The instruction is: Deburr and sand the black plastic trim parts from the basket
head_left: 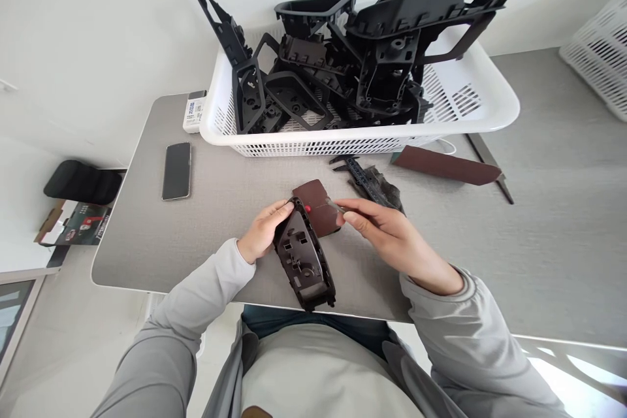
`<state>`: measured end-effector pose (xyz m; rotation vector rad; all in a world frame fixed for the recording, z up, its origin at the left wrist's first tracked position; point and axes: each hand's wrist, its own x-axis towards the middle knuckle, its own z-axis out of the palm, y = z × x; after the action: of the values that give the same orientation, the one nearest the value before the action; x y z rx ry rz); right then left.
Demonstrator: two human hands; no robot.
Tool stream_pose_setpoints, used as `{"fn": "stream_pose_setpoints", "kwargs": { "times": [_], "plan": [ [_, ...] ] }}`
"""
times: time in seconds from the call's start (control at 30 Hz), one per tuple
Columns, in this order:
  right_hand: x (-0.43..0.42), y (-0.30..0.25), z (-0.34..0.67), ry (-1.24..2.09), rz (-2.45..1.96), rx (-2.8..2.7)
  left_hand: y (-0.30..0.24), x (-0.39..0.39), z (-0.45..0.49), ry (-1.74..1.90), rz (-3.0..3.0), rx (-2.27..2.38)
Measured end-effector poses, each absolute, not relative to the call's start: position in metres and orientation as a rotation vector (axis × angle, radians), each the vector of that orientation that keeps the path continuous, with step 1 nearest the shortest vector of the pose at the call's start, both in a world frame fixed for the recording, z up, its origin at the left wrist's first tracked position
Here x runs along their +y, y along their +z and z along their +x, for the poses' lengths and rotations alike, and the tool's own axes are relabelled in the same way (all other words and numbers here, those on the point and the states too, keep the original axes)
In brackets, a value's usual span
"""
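My left hand [264,232] grips the upper end of a black plastic car door trim frame [304,264], which lies on the grey table [215,248] with its ribbed back facing up. A flat brown trim panel [318,209] with a small red spot [307,209] sits just beyond the frame, partly under it. My right hand [386,232] pinches a small metal tool [336,206] between thumb and fingers, and its tip is at the brown panel's surface. The tool's exact kind is hard to tell.
A white slotted basket [360,144] full of black plastic trim parts stands behind my hands. A phone [176,171] lies to its left. A black trim strip [365,176] and a long brown panel [448,165] lie near the basket's front. Another white basket [600,55] stands at far right.
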<state>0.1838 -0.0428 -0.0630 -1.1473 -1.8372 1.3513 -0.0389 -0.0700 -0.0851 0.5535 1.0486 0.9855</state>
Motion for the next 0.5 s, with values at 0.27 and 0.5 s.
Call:
{"fn": "stream_pose_setpoints", "kwargs": {
  "times": [0.27, 0.5],
  "plan": [
    [-0.029, -0.048, 0.190, 1.471, -1.161, -1.187, -0.090, -0.066, -0.038, 0.928, 0.408, 1.034],
    [-0.016, -0.038, 0.192, 1.415, -1.082, -0.912, -0.094, -0.063, -0.042, 0.939, 0.380, 1.051]
  ]
}}
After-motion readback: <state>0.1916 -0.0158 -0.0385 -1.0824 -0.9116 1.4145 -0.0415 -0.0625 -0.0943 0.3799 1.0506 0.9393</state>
